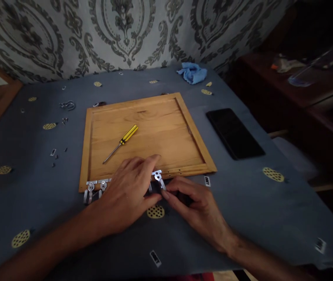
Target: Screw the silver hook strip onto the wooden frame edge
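Right grip (pixel 197 201) pinches metal hook (pixel 158 176) — by wooden panel's edge (pixel 191 171).

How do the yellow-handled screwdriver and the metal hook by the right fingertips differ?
The screwdriver has a yellow-and-black handle; the hook looks all silver. The screwdriver is longer than the hook. The screwdriver lies untouched on the wooden panel; the hook, at the panel's near edge, is held by the right hand. Both show bare metal.

The right hand (pixel 198 205) pinches a hook (pixel 158 177), the left hand (pixel 128 189) just beside it. A screwdriver (pixel 122 141) lies on the board (pixel 160 128).
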### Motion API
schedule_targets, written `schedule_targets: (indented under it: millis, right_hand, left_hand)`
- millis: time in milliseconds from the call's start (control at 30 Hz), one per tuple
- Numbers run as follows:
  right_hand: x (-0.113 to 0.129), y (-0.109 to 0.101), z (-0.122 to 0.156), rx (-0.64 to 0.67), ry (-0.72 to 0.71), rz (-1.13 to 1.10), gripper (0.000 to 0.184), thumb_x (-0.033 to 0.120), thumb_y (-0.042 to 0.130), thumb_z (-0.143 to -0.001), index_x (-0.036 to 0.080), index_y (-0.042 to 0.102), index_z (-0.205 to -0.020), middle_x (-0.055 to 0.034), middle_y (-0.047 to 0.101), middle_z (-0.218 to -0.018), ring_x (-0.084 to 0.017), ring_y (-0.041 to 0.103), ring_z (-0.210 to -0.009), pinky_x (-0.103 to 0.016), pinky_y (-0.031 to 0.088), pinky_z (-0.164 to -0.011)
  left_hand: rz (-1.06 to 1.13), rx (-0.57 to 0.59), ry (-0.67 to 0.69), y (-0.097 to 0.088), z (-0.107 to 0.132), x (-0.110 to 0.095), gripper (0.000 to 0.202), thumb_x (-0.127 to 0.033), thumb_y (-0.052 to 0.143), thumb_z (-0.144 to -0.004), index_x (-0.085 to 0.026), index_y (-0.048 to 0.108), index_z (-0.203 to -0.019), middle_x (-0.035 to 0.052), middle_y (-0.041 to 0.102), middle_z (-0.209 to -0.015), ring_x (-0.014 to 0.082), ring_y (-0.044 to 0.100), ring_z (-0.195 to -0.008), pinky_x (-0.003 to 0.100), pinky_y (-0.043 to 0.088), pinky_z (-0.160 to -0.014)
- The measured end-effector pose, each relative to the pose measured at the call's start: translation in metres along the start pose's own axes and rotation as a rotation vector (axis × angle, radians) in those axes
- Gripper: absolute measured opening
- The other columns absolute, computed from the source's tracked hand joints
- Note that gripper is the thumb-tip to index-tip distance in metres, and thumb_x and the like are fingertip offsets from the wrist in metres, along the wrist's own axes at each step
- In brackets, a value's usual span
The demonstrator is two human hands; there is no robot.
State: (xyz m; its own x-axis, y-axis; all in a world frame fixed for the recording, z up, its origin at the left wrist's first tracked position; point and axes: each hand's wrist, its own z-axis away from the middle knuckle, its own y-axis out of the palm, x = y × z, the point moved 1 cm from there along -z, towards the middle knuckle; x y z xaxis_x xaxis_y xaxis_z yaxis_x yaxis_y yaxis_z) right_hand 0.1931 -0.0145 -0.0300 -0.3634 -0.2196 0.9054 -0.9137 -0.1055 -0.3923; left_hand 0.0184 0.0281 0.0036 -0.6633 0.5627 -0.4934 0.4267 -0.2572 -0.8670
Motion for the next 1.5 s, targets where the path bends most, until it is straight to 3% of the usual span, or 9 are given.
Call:
schedule_targets:
  millis: [600,833,1500]
  right_hand:
    - [-0.003,0.001,0.002,-0.005,0.015,0.015,0.017,0.026,0.06,-0.09,0.019,0.066,-0.075,0.0014,0.06,-0.067,-0.009,0.057,-0.061,-0.023,0.044,-0.054]
    - [0.0,0.0,0.001,0.036,0.014,0.015,0.023,0.024,0.055,-0.092,0.02,0.065,-0.072,0.0004,0.061,-0.067,-0.01,0.058,-0.062,-0.024,0.046,-0.055]
    - [0.0,-0.003,0.001,0.036,0.001,0.058,0.02,0.023,0.054,-0.093,0.019,0.066,-0.078,-0.0007,0.063,-0.07,-0.011,0.06,-0.063,-0.025,0.048,-0.056]
  left_hand:
    - [-0.054,-0.018,0.004,0.002,-0.003,-0.008,0.062,-0.017,0.072,-0.076,-0.016,0.037,-0.127,0.0094,0.065,-0.109,0.0276,0.06,-0.101,0.046,0.047,-0.089]
    - [-0.061,-0.011,-0.036,0.003,-0.003,-0.011,0.06,-0.026,0.072,-0.078,-0.018,0.037,-0.127,0.0096,0.065,-0.109,0.0295,0.06,-0.101,0.049,0.046,-0.087]
    - [-0.061,-0.035,-0.083,0.006,-0.002,-0.012,0.057,-0.023,0.071,-0.079,-0.019,0.036,-0.125,0.0082,0.065,-0.108,0.0288,0.059,-0.099,0.048,0.046,-0.084]
